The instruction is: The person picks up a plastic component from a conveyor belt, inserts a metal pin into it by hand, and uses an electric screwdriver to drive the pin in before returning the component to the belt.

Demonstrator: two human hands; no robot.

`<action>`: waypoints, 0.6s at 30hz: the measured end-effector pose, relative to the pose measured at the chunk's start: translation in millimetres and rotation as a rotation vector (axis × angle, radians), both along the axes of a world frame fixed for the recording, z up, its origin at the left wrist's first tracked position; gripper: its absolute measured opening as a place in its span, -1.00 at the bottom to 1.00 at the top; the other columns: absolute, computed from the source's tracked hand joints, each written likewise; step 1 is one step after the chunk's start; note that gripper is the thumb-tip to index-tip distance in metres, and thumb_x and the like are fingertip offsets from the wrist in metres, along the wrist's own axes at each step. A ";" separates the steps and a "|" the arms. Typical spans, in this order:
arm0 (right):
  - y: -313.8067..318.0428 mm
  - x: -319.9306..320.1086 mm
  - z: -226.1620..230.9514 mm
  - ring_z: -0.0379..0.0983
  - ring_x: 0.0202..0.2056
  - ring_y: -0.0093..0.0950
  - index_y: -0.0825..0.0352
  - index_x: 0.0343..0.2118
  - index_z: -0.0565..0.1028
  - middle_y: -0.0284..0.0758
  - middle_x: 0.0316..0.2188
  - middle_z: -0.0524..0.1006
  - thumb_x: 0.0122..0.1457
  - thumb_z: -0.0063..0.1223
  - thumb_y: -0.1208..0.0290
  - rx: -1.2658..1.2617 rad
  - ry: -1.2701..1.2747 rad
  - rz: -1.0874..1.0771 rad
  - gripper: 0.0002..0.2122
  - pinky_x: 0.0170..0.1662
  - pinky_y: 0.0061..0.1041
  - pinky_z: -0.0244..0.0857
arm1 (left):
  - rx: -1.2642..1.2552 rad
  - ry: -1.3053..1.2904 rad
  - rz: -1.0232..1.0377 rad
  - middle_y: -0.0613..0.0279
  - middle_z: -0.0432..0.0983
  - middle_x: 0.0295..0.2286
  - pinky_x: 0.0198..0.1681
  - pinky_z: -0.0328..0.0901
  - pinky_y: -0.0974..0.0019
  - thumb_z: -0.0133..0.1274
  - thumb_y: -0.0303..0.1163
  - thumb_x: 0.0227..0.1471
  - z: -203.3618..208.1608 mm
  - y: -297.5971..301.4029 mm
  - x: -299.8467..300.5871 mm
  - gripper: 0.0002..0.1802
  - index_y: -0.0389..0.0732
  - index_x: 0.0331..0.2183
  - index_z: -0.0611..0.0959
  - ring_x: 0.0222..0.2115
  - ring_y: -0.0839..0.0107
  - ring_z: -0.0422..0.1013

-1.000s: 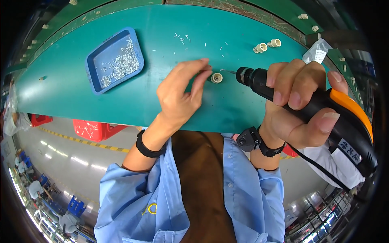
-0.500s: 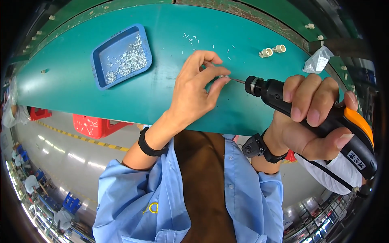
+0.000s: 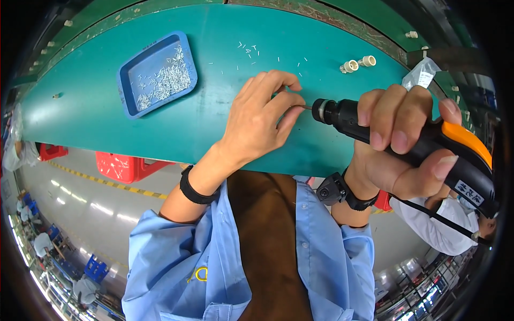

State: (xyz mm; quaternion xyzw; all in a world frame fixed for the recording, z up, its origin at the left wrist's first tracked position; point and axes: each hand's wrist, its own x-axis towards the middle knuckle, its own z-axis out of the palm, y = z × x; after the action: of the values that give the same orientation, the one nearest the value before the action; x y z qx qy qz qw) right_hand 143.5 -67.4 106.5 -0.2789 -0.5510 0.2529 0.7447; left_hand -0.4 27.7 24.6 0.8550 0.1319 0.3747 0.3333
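Observation:
My right hand is wrapped around a black and orange electric screwdriver, held level and pointing left. Its thin bit reaches the fingertips of my left hand. Those fingers are closed in a pinch over the green table; whatever sits between them is hidden. Left of my hands lies a blue tray with a heap of small silvery screws. Beyond my left hand, several loose screws are scattered on the tabletop.
Two cream cylindrical fittings stand at the far right, near a clear plastic bag. A red stool is below the table's near edge at left. A cable trails from the screwdriver. Someone in white is at the right.
The screwdriver has moved left, its chuck now closer to my left fingertips, with less of the bit showing. A small pale piece seen at those fingertips is now covered.

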 end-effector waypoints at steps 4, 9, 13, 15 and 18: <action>2.0 -4.1 -2.8 0.25 -0.57 -0.61 0.21 0.03 0.31 -0.50 -0.55 0.32 0.16 -0.09 0.02 -0.007 0.013 0.037 -0.54 -0.44 -0.51 0.15 | -0.016 0.001 -0.008 0.25 0.42 -0.35 -0.36 0.26 0.28 0.20 -0.60 -0.38 -2.9 0.4 0.5 -0.78 -0.21 -0.52 0.56 -0.42 0.30 0.36; -10.9 -13.5 15.5 0.26 -0.55 -0.61 0.21 0.02 0.32 -0.50 -0.55 0.32 0.16 -0.08 0.04 -0.025 0.053 0.021 -0.55 -0.44 -0.51 0.14 | -0.122 -0.026 0.021 0.23 0.43 -0.35 -0.36 0.29 0.27 0.22 -0.62 -0.35 -10.8 -1.8 -4.2 -0.79 -0.23 -0.52 0.56 -0.39 0.26 0.39; -21.9 -7.7 31.0 0.27 -0.54 -0.61 0.21 0.01 0.32 -0.49 -0.54 0.33 0.16 -0.08 0.05 0.004 0.091 -0.013 -0.56 -0.44 -0.50 0.14 | -0.219 -0.062 0.066 0.20 0.46 -0.33 -0.35 0.31 0.27 0.24 -0.63 -0.34 -16.8 -6.9 -13.1 -0.78 -0.25 -0.52 0.56 -0.36 0.25 0.41; -21.5 -5.4 30.4 0.26 -0.55 -0.61 0.21 0.00 0.33 -0.49 -0.54 0.34 0.16 -0.08 0.04 -0.008 0.067 -0.049 -0.56 -0.43 -0.50 0.14 | -0.250 -0.077 0.069 0.20 0.46 -0.32 -0.34 0.32 0.28 0.25 -0.64 -0.33 -17.4 -9.7 -12.2 -0.78 -0.26 -0.52 0.55 -0.35 0.24 0.42; -17.5 -1.8 24.6 0.25 -0.56 -0.60 0.22 0.00 0.33 -0.48 -0.53 0.34 0.16 -0.09 0.03 -0.033 0.024 -0.049 -0.56 -0.43 -0.49 0.14 | -0.285 -0.099 0.104 0.15 0.49 -0.27 -0.31 0.34 0.28 0.26 -0.65 -0.33 -16.7 -14.9 -6.2 -0.77 -0.27 -0.53 0.53 -0.32 0.25 0.43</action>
State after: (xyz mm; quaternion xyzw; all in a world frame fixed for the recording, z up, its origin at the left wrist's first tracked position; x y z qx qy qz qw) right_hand 141.6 -84.9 131.1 -0.3015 -0.5310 0.2470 0.7524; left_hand -6.6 12.8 7.9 0.7714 0.2115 0.4107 0.4377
